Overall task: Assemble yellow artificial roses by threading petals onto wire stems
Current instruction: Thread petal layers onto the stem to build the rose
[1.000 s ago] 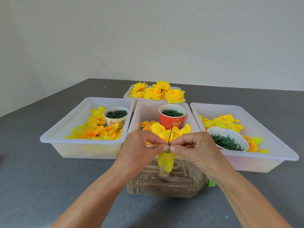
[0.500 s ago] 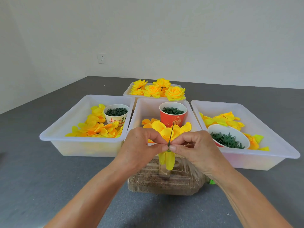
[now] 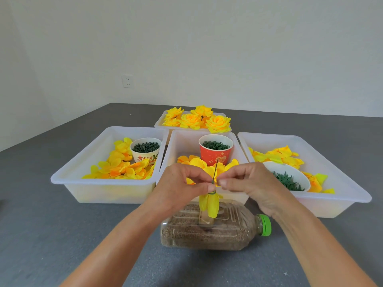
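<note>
Grey table (image 3: pixel 51 235): left hand (image 3: pixel 178 189) pinches wire stem (image 3: pixel 215 171) above drooping yellow petals (image 3: pixel 209 205); right hand (image 3: pixel 248 183) pinches stem too

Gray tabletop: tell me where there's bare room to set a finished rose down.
Bare gray tabletop lies in front of the left bin, left of the plastic bottle. More behind the right bin, beside the finished roses. Crowded: the middle, where both hands work the wire stem.

The left hand (image 3: pixel 182 184) hides the front of the middle tray (image 3: pixel 172 146). The wire (image 3: pixel 215 169) goes behind fingertips. Both arms run off the bottom edge.
</note>
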Demonstrator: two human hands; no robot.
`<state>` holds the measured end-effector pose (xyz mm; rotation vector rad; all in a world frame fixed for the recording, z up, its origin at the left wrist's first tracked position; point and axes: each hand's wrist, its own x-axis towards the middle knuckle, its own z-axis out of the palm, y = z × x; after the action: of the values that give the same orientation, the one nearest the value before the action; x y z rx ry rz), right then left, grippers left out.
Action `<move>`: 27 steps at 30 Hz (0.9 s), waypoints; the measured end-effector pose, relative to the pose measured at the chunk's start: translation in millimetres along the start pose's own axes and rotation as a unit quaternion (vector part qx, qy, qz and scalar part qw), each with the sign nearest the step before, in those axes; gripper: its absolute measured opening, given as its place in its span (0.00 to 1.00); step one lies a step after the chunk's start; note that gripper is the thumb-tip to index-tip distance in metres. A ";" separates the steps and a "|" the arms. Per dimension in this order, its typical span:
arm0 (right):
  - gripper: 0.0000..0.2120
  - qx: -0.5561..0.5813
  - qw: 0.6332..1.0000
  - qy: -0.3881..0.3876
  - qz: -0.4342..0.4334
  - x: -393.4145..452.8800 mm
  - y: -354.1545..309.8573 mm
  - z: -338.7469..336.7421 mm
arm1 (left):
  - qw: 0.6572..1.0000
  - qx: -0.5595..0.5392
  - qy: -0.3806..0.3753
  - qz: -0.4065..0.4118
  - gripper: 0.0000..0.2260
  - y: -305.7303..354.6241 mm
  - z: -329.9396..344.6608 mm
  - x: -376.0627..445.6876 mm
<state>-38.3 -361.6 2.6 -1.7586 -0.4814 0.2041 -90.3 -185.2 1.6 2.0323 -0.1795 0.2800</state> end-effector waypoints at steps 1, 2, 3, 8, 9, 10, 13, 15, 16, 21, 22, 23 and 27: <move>0.06 -0.009 1.000 0.026 0.001 7.6 1.3 -4.4 | 1.000 -0.001 -0.006 0.000 0.04 -0.1 -0.5 1.6; 0.06 -0.032 0.998 0.051 -0.003 16.4 3.3 -8.1 | 1.000 -0.003 -0.014 0.003 0.05 -0.2 -1.3 2.8; 0.06 -0.064 0.995 0.070 -0.008 25.9 5.9 -10.3 | 1.000 -0.004 -0.022 0.006 0.05 -0.3 -2.0 3.6; 0.07 -0.228 0.972 0.054 0.020 78.1 25.7 -4.4 | 0.999 -0.023 -0.043 0.004 0.03 -0.8 -2.9 4.2; 0.11 -0.268 0.963 0.025 0.030 86.1 29.2 -1.1 | 0.999 -0.026 -0.044 0.003 0.03 -1.2 -2.8 4.4; 0.16 -0.301 0.953 -0.005 0.039 93.3 33.2 2.6 | 0.999 -0.029 -0.044 0.002 0.03 -1.7 -2.7 4.6; 0.22 -0.350 0.933 -0.048 0.067 107.9 41.1 12.5 | 0.998 -0.041 -0.043 0.002 0.03 -4.2 -2.9 3.9; 0.21 -0.375 0.922 -0.051 0.079 111.6 42.3 16.1 | 0.998 -0.043 -0.044 0.003 0.03 -6.0 -3.1 3.9; 0.18 -0.382 0.919 -0.050 0.084 112.2 41.8 17.2 | 0.998 -0.042 -0.045 0.004 0.03 -6.7 -3.1 4.0; 0.10 -0.332 0.937 -0.016 0.105 106.5 35.4 17.3 | 0.997 -0.062 -0.044 0.007 0.01 -7.1 -2.4 2.6; 0.10 -0.327 0.940 0.001 0.093 106.0 34.3 16.0 | 0.997 -0.063 -0.041 0.004 0.01 -6.5 -2.4 2.2; 0.10 -0.325 0.942 0.014 0.083 104.9 33.0 15.1 | 0.997 -0.065 -0.039 0.000 0.01 -5.8 -2.5 1.9; 0.08 -0.315 0.945 0.053 0.071 101.0 36.2 11.4 | 0.989 -0.135 -0.060 -0.016 0.05 -5.4 -9.6 5.0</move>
<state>55.6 -315.0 -23.0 -2.4225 -0.3603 0.0542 -85.2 -174.2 2.5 1.7813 -0.2468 0.1064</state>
